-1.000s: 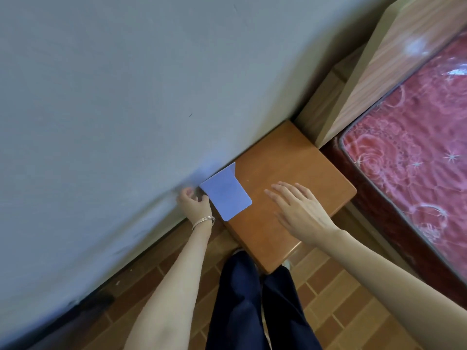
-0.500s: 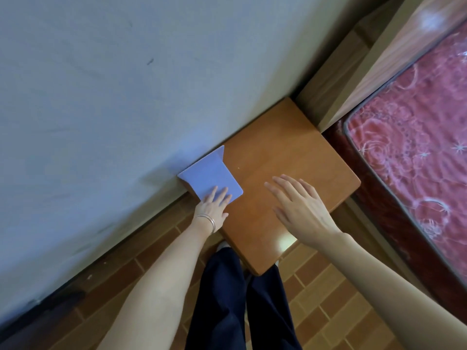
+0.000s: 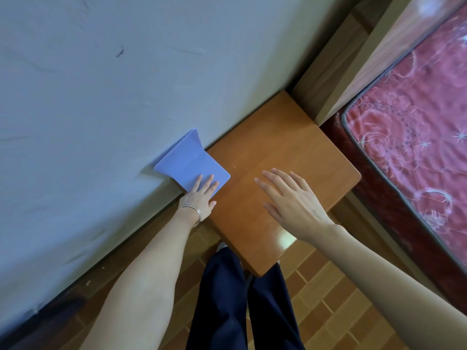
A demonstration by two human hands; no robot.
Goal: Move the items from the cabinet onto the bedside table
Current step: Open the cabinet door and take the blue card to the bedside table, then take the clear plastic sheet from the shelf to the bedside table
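Bedside table [image 3: 290, 152] — left hand [image 3: 199, 195] flat on lilac folder [image 3: 194, 162], right hand [image 3: 293, 200] spread.

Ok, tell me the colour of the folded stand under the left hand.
The folded stand is plain light purple-blue, no pattern; the head view shows it.

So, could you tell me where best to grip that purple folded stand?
Probably the rounded near-right corner of the purple folded stand, approached from the person's side: its flat panel lies on the bedside table, while its raised flap leans against the wall. The left hand already rests there.
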